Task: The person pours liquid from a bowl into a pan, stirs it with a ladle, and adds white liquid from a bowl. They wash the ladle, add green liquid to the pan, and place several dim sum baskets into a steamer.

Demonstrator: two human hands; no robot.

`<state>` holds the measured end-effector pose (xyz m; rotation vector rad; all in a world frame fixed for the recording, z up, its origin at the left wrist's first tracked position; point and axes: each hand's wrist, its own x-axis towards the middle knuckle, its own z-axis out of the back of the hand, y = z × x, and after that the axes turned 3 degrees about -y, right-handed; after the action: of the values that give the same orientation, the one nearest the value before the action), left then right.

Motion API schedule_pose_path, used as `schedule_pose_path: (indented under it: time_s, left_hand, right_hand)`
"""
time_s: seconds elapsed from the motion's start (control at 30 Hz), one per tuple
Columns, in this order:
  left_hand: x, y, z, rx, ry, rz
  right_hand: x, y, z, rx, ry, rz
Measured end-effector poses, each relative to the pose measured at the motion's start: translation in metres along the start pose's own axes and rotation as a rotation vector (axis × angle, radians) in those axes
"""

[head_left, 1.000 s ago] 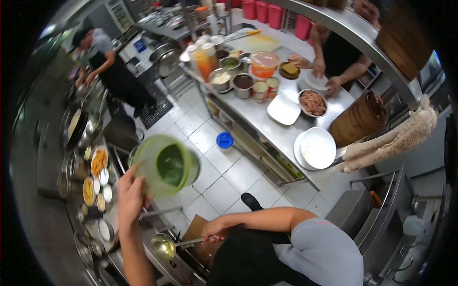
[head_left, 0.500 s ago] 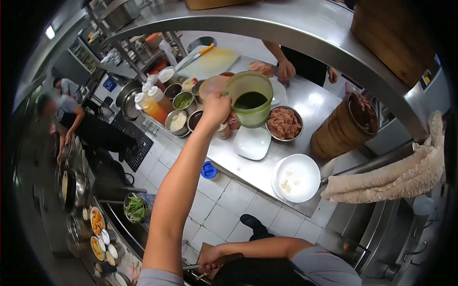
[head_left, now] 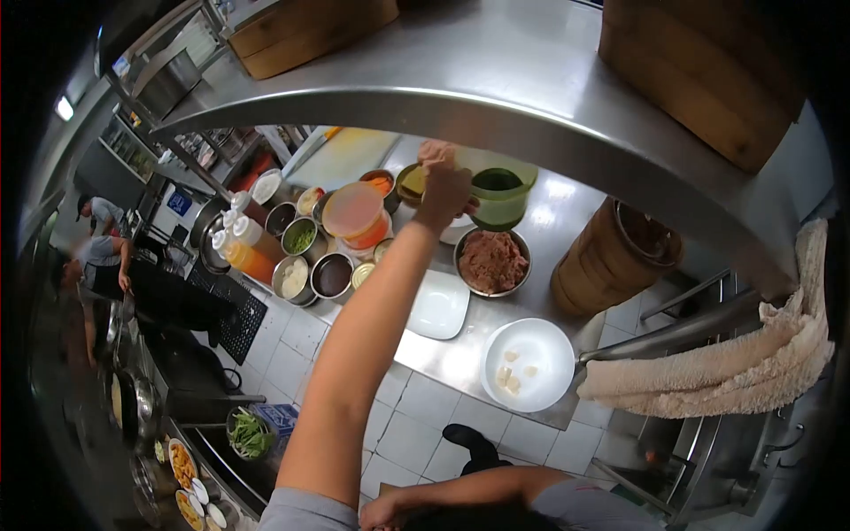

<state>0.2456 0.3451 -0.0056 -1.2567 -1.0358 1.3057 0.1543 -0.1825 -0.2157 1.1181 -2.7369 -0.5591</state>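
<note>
My left hand reaches far over the steel counter, its fingers closed at the handle side of a green translucent jug with dark green liquid in it. Just in front of the jug is a metal bowl of raw minced meat. Below my forearm lies a white square dish. My right hand is curled low at the bottom edge of the view, partly cut off, and what it grips is hidden.
A white bowl with pale pieces stands at the counter's near corner. Sauce bottles and a lidded orange tub sit left. A steel shelf overhangs the counter. A towel hangs right; a co-worker stands left.
My left hand has carried the green jug farther back and to the right, toward the shelf's edge. The view has shifted, and the co-worker's hand across the counter is no longer clearly seen.
</note>
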Motion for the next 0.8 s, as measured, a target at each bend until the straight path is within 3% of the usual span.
schedule_pose_path:
  time_s: [0.07,0.1,0.17,0.23,0.33,0.47,0.53,0.63,0.67,0.7,0.73,0.77,0.8]
  left_hand:
    - [0.019,0.007,-0.032,0.037,-0.014,0.023]
    - [0.029,0.012,-0.047,0.074,-0.030,0.057]
    - [0.053,0.034,-0.073,-0.051,0.008,0.052]
    - [0.061,0.041,-0.092,-0.175,0.049,0.053]
    - [0.066,0.059,-0.119,-0.052,0.072,-0.001]
    - [0.053,0.067,-0.135,0.036,0.011,0.118]
    - [0.051,0.077,-0.135,-0.029,0.040,0.292]
    - [0.038,0.069,-0.129,-0.142,0.152,0.384]
    - [0.036,0.069,-0.121,0.089,0.251,0.196]
    - [0.024,0.072,-0.118,0.713,0.358,-0.261]
    - [-0.006,0.065,-0.080,1.004,0.284,-0.388]
    - [-0.041,0.060,-0.071,1.050,0.211,-0.419]
    - [-0.099,0.039,-0.053,0.805,0.058,-0.300]
  right_hand:
    - [-0.016,0.007,-0.025,-0.111,-0.179,0.044]
    - [-0.044,0.025,-0.052,0.065,-0.204,-0.036]
    - [0.010,-0.011,0.008,-0.081,-0.111,0.059]
    - [-0.005,-0.004,0.005,-0.033,-0.097,0.046]
    - [-0.030,0.006,-0.005,-0.027,-0.152,0.055]
    - [-0.048,0.003,-0.007,-0.050,-0.216,0.066]
    - [-0.056,0.000,-0.010,-0.071,-0.240,0.069]
    - [-0.056,-0.006,-0.014,-0.102,-0.288,0.034]
    - [-0.058,-0.003,-0.018,-0.119,-0.306,0.013]
    - [-0.054,-0.002,-0.016,-0.148,-0.321,-0.020]
    - [-0.046,-0.009,-0.027,-0.151,-0.329,-0.108]
    - [-0.054,-0.014,-0.034,-0.165,-0.352,-0.156]
    - [-0.057,-0.010,-0.039,-0.188,-0.375,-0.198]
